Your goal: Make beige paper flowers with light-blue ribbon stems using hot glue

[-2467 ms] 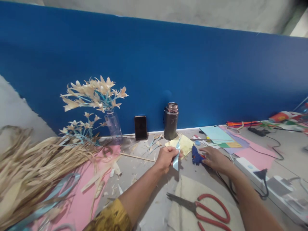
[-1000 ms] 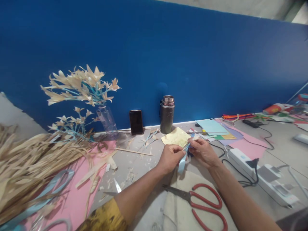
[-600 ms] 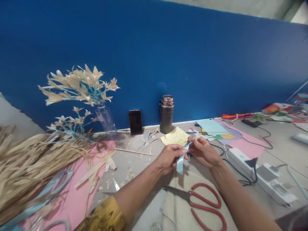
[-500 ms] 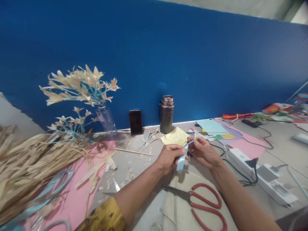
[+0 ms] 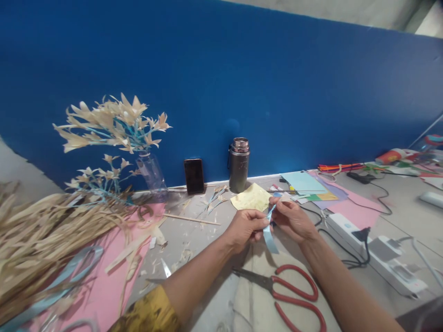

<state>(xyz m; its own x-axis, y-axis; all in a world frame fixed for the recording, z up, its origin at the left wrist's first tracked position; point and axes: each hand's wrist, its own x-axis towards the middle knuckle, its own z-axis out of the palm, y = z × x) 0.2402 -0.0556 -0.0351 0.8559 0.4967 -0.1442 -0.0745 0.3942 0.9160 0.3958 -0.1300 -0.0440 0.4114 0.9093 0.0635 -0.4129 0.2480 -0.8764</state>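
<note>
My left hand (image 5: 246, 227) and my right hand (image 5: 292, 219) meet over the grey table, both pinched on a narrow light blue ribbon strip (image 5: 269, 234). The strip runs up between the fingertips and its free end hangs down toward the table. Red-handled scissors (image 5: 290, 291) lie open just in front of my hands on a pale sheet. A yellow paper piece (image 5: 252, 199) lies just beyond my hands.
A blue partition backs the table. A vase of cream paper flowers (image 5: 116, 124), a dark phone (image 5: 194, 176) and a metal flask (image 5: 238, 164) stand along it. Dried straw strips (image 5: 48, 235) pile at the left on pink paper. Coloured sheets, a power strip (image 5: 377, 249) and cables lie right.
My right hand left the blue glue gun and joined my left hand on the ribbon. Since half a second ago the ribbon's hanging end has swung to the right.
</note>
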